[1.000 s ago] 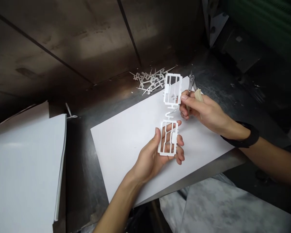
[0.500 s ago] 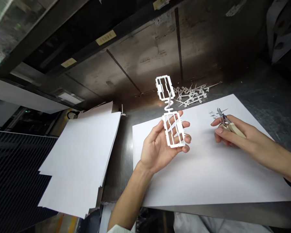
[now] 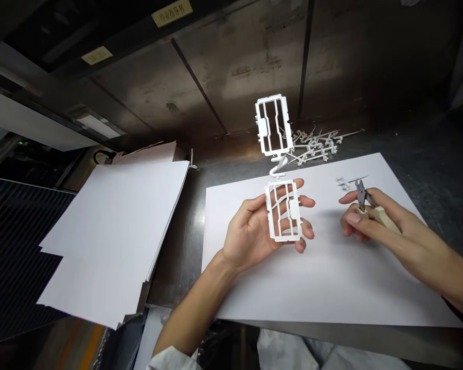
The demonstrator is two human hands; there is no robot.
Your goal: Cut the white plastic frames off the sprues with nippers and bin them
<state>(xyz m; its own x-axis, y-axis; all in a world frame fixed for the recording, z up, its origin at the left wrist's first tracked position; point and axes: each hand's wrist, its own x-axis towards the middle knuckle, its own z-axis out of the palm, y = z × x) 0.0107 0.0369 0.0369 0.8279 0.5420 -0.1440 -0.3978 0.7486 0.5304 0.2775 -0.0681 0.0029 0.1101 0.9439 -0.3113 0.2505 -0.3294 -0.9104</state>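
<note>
My left hand holds a white plastic frame piece from below, its fingers behind the lower frame. A curved white runner joins this to an upper frame that sticks up beyond my fingertips. Both frames are rectangular, with thin bars running lengthwise. To the right, my right hand is closed around nippers with beige handles, their metal jaws pointing away from me. The nippers are apart from the frames. Small grey-white scraps lie on the white sheet just past the jaws.
Behind the sheet, a pile of white plastic runners lies on the dark metal bench. A stack of large white sheets stands at the left. A metal back wall and a labelled shelf edge border the far side.
The frame piece has tilted slightly and shows larger, with the upper frame higher in view. My right hand still holds the nippers at about the same spot. The camera view has shifted somewhat.
</note>
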